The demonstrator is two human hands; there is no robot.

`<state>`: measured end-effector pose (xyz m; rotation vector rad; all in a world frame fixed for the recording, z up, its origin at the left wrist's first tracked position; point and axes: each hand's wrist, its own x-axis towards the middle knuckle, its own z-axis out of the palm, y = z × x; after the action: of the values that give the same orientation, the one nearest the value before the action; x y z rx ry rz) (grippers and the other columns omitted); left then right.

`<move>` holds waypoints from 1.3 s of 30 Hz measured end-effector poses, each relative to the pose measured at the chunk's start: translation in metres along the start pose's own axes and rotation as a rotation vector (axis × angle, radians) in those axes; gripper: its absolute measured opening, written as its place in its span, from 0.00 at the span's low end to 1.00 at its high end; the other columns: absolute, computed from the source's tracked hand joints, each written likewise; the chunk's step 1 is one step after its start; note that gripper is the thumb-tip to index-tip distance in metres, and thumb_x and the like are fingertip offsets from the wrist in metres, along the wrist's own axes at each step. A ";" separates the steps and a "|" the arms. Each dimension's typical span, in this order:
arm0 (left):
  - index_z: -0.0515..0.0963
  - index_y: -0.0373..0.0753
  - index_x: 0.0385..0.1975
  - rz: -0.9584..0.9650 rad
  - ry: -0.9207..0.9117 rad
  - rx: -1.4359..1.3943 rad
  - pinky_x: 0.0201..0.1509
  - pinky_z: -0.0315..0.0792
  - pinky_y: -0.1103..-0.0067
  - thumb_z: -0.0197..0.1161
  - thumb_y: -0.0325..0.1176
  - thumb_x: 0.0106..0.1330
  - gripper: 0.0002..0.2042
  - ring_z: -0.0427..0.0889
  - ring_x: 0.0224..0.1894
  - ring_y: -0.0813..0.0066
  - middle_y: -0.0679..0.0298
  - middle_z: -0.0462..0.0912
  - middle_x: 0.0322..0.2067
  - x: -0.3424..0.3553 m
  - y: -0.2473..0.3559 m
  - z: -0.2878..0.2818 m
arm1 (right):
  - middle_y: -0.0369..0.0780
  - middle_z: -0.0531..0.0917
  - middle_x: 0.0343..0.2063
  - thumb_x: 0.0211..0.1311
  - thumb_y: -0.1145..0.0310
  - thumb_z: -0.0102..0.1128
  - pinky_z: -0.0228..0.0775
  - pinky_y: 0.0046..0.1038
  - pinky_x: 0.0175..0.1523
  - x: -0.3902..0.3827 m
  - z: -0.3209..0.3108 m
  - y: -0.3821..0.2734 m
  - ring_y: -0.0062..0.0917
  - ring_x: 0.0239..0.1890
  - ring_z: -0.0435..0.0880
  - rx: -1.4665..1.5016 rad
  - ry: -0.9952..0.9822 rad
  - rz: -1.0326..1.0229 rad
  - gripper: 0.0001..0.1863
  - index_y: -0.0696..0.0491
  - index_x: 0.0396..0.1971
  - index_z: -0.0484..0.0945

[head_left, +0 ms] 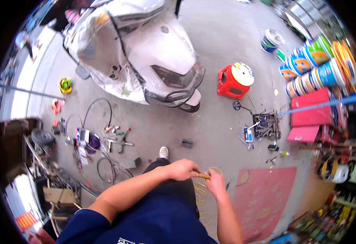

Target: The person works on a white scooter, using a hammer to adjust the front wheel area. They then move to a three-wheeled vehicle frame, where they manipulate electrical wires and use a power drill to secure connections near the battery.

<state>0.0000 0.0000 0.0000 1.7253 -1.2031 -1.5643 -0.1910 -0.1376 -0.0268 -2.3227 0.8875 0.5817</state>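
Two hands [183,169] [215,184] — one tan cylinder [204,176]

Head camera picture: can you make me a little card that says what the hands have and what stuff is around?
Left hand: holds a short tan piece
Right hand: holds the same tan piece
Up ahead: white scooter, partly wrapped in plastic
Right of scooter: red stool
Floor on left: scattered tools
Floor on right: red mat
Can't tell: what the tan piece is
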 end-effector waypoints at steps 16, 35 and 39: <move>0.79 0.30 0.33 -0.509 0.707 -0.421 0.34 0.74 0.74 0.57 0.38 0.65 0.14 0.79 0.25 0.74 0.60 0.81 0.21 0.168 -0.280 -0.019 | 0.51 0.78 0.18 0.65 0.60 0.57 0.66 0.40 0.33 0.335 0.057 0.213 0.45 0.22 0.76 -0.149 0.265 -0.071 0.15 0.58 0.26 0.75; 0.71 0.31 0.46 -0.135 1.512 -0.772 0.47 0.74 0.56 0.53 0.35 0.67 0.15 0.81 0.42 0.41 0.39 0.81 0.35 0.492 -0.428 -0.130 | 0.48 0.77 0.57 0.58 0.67 0.67 0.64 0.35 0.65 0.499 0.290 0.135 0.34 0.62 0.73 -0.224 -0.541 -0.607 0.25 0.57 0.56 0.75; 0.75 0.31 0.44 -0.187 1.397 -0.744 0.49 0.74 0.57 0.50 0.37 0.69 0.15 0.81 0.44 0.42 0.40 0.82 0.36 0.497 -0.428 -0.136 | 0.50 0.74 0.60 0.65 0.66 0.57 0.61 0.36 0.66 0.492 0.280 0.120 0.39 0.65 0.69 -0.325 -0.754 -0.347 0.24 0.58 0.60 0.71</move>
<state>0.2165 -0.2501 -0.5821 1.7404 0.2235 -0.3997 0.0086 -0.2519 -0.5576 -2.1621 0.0383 1.3868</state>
